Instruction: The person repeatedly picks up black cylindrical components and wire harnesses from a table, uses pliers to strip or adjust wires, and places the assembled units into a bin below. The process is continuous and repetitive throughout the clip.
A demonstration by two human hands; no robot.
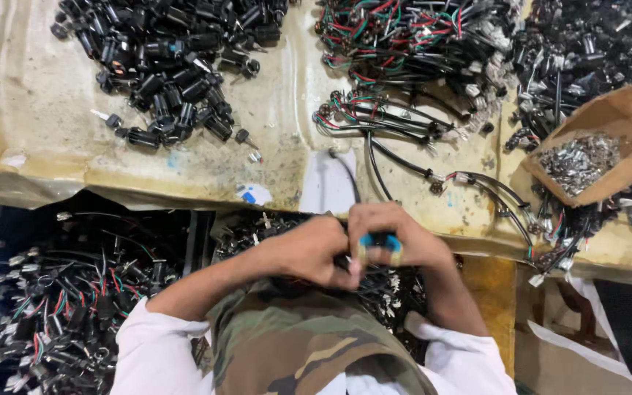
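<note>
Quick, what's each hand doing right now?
Left hand: closed, pinching a small black part.
Right hand: closed around a blue-handled tool.

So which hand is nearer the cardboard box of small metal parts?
Right. The right hand is below-left of the cardboard box, apart from it; the left hand sits farther left, against the right hand.
</note>
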